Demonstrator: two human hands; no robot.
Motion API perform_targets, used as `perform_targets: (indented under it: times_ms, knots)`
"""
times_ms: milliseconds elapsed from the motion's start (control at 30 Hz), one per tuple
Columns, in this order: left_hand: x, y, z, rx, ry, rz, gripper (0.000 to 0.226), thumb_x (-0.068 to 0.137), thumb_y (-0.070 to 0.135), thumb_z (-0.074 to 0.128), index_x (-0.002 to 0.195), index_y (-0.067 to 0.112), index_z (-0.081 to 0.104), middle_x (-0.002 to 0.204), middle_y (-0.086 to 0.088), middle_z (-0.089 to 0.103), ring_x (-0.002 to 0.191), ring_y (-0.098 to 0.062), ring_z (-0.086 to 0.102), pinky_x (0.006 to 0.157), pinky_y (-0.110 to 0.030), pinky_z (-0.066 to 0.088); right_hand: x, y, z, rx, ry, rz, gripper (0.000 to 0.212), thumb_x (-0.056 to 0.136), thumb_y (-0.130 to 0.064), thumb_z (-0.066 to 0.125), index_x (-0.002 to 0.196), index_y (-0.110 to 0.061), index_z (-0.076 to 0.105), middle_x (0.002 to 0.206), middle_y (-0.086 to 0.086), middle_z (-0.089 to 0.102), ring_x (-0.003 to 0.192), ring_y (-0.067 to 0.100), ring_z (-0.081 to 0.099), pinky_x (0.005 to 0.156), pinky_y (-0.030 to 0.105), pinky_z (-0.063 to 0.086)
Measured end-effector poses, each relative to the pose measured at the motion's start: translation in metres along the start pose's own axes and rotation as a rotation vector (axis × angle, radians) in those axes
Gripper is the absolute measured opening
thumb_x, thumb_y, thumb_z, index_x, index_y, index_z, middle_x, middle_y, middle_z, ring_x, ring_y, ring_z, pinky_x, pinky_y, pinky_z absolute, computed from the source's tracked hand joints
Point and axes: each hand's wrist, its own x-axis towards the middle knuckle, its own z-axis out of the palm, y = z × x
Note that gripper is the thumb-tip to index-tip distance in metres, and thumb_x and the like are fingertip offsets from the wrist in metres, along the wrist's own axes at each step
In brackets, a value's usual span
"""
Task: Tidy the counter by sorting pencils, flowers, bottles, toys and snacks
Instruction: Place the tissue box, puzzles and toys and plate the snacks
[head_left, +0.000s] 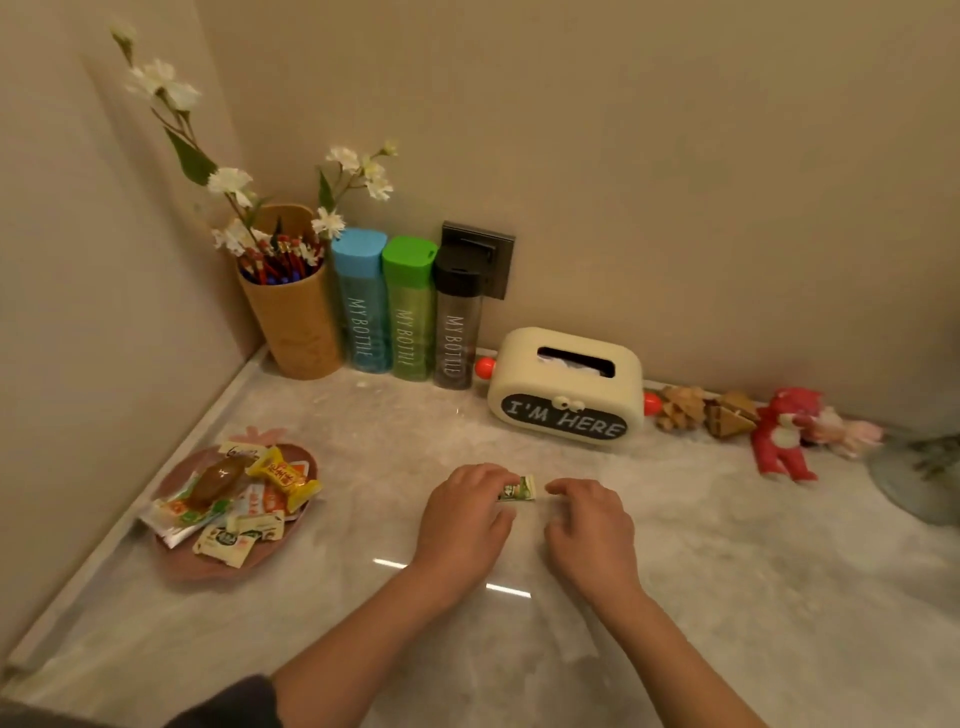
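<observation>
One small snack packet (518, 488), green-white; left hand (467, 512) pinching it

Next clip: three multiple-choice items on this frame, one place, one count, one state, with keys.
1. The pink plate of wrapped snacks lies: A) near the left edge of the marble counter; B) at its right edge; C) against the back wall.
2. Tall lidded "MY BOTTLE" bottles standing at the wall: A) two; B) three; C) four.
3. The small green-white snack packet is: A) on the plate; B) pinched by the left hand; C) lying untouched.
Key: 1A, it sits by the left wall; 2B, blue, green and black lids; 3B, that hand grips one end.
</observation>
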Motion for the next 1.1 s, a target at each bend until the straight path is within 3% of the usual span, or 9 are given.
perform_targets:
  times_ms: [167, 367, 600, 667, 733, 800, 933, 1000, 1100]
  knots:
    - [0.009, 0.007, 0.024, 0.107, -0.054, -0.008, 0.047, 0.092, 0.022, 0.051, 0.137, 0.031, 0.046, 0.143, 0.010, 0.043, 0.134, -0.010, 0.035, 0.111, -0.027, 0.029, -0.002, 0.019, -0.008, -0.120, -0.085, -0.042, 0.043, 0.078, -0.021, 0.058, 0.119, -0.029, 0.062, 0.119, -0.007, 0.056, 0.113, 0.017, 0.050, 0.091, 0.029, 0.044]
    - [0.010, 0.015, 0.033, 0.120, 0.025, -0.082, 0.046, 0.092, 0.021, 0.055, 0.134, 0.037, 0.048, 0.123, 0.012, 0.052, 0.113, -0.010, 0.048, 0.098, -0.024, 0.037, 0.003, 0.026, -0.019, -0.130, -0.164, -0.042, 0.035, 0.076, -0.031, 0.062, 0.110, -0.032, 0.062, 0.105, -0.010, 0.058, 0.101, 0.011, 0.054, 0.072, 0.027, 0.048]
    - [-0.004, 0.018, 0.035, -0.052, 0.109, -0.157, 0.028, 0.092, 0.023, 0.056, 0.119, 0.032, 0.058, 0.114, 0.012, 0.058, 0.100, -0.008, 0.057, 0.087, -0.024, 0.046, 0.001, 0.025, -0.020, 0.025, -0.156, -0.018, 0.033, 0.069, -0.037, 0.071, 0.100, -0.034, 0.062, 0.097, -0.012, 0.057, 0.082, 0.006, 0.056, 0.064, 0.022, 0.044]
    - [-0.007, 0.021, 0.034, -0.167, 0.149, -0.200, 0.028, 0.093, 0.023, 0.055, 0.120, 0.030, 0.057, 0.114, 0.013, 0.060, 0.101, -0.006, 0.057, 0.087, -0.025, 0.048, 0.003, 0.024, -0.022, 0.205, -0.137, 0.051, 0.027, 0.069, -0.032, 0.075, 0.093, -0.030, 0.065, 0.087, -0.010, 0.061, 0.074, 0.007, 0.058, 0.063, 0.024, 0.048]
    - [-0.011, 0.026, 0.031, -0.276, 0.168, -0.230, 0.026, 0.095, 0.026, 0.053, 0.120, 0.032, 0.054, 0.111, 0.017, 0.062, 0.099, -0.003, 0.058, 0.084, -0.025, 0.049, 0.004, 0.019, -0.026, 0.563, -0.165, 0.212, 0.021, 0.075, -0.017, 0.073, 0.095, -0.020, 0.068, 0.077, -0.002, 0.063, 0.063, 0.012, 0.061, 0.062, 0.032, 0.054]
    - [-0.013, 0.031, 0.028, -0.361, 0.177, -0.253, 0.023, 0.095, 0.031, 0.053, 0.117, 0.038, 0.050, 0.104, 0.020, 0.063, 0.093, 0.000, 0.059, 0.079, -0.024, 0.050, 0.004, 0.014, -0.029, 0.899, -0.228, 0.364, 0.021, 0.083, -0.007, 0.064, 0.103, -0.011, 0.068, 0.076, 0.004, 0.062, 0.057, 0.013, 0.060, 0.056, 0.028, 0.054]
    - [-0.016, 0.035, 0.020, -0.505, 0.235, -0.302, 0.022, 0.096, 0.032, 0.050, 0.113, 0.045, 0.045, 0.092, 0.021, 0.063, 0.084, 0.006, 0.059, 0.074, -0.024, 0.050, 0.000, 0.001, -0.031, 1.412, -0.362, 0.538, 0.026, 0.090, -0.006, 0.045, 0.110, -0.005, 0.062, 0.078, 0.008, 0.053, 0.058, 0.017, 0.052, 0.048, 0.026, 0.045]
    - [-0.018, 0.032, 0.014, -0.532, 0.273, -0.315, 0.021, 0.096, 0.032, 0.050, 0.114, 0.043, 0.045, 0.089, 0.019, 0.063, 0.082, 0.006, 0.059, 0.074, -0.023, 0.050, -0.002, -0.006, -0.031, 1.548, -0.423, 0.564, 0.027, 0.091, -0.010, 0.042, 0.110, -0.004, 0.060, 0.074, 0.008, 0.053, 0.055, 0.018, 0.049, 0.045, 0.025, 0.042]
    - [-0.025, 0.026, 0.001, -0.529, 0.329, -0.333, 0.018, 0.096, 0.035, 0.049, 0.113, 0.039, 0.048, 0.085, 0.015, 0.063, 0.079, 0.001, 0.060, 0.074, -0.026, 0.051, -0.007, -0.022, -0.027, 1.481, -0.494, 0.500, 0.029, 0.092, -0.010, 0.040, 0.109, -0.004, 0.063, 0.068, 0.006, 0.054, 0.052, 0.016, 0.049, 0.045, 0.025, 0.038]
